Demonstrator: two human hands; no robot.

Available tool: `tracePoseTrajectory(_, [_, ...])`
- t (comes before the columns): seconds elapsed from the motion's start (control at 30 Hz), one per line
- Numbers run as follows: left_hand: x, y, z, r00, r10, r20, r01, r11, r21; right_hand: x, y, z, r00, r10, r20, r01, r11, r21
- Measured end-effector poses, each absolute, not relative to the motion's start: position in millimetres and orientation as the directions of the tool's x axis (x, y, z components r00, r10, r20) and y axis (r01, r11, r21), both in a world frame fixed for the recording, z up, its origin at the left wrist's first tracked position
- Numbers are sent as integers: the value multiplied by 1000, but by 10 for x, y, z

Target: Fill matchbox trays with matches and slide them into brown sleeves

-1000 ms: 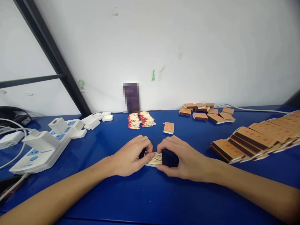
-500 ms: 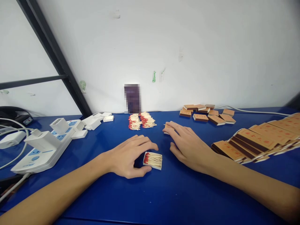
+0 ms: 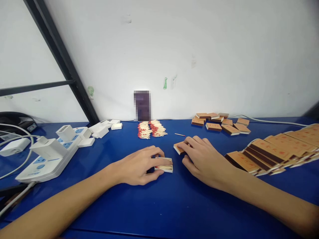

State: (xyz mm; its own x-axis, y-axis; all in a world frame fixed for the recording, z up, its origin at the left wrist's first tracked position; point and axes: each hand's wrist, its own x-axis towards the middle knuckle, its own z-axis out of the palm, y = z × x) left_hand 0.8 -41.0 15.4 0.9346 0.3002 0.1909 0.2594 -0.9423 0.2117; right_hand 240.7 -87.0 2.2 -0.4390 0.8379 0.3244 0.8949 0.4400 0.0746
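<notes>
My left hand [image 3: 142, 166] is closed round an open white matchbox tray [image 3: 169, 170] lying on the blue table, thumb on the near side and fingers over the top. Red-headed matches lie in the tray, partly hidden by the fingers. To its right, my right hand [image 3: 200, 156] grips an orange matchbox [image 3: 177, 148], fingertips on its upper face; the hand covers its right part. A single match [image 3: 179, 134] lies on the table just beyond that box. Farther back are two piles of loose matches, a left pile [image 3: 144, 130] and a right pile [image 3: 158, 128].
Loose matchboxes [image 3: 213, 126] lie at the back right, and overlapping rows of matchboxes [image 3: 274, 149] spread over the right side. On the left are a power strip [image 3: 53, 169] with chargers, white trays [image 3: 100, 130] and cables. A pixelated dark panel [image 3: 142, 106] stands against the wall.
My left hand has closed on the match-filled tray. My right hand has drawn nearer with the matchbox, which shows more now, and the single match beyond it has come into view.
</notes>
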Motion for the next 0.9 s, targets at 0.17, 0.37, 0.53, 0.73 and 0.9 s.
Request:
tracePoseTrajectory(0.17, [4,-404,139,923,327,203,283,-934,219,2436,-879,-19,-475,801,365,867,496,41])
tracePoseTrajectory(0.37, [0,-407,147,932,315,181,282,-941,185,2454,-848,-44,-510,797,324,841,541,-7])
tracePoseTrajectory(0.53, [-4,-390,119,909,370,191,323,-916,238,2404,-882,6,-467,823,324,864,503,-32])
tracePoseTrajectory(0.73, [-6,-370,118,843,493,214,424,-855,298,2353,-955,78,-525,799,294,787,587,-190])
tracePoseTrajectory(0.9, [-29,-335,119,837,496,230,425,-855,298,2340,-989,122,-563,768,305,730,635,-251])
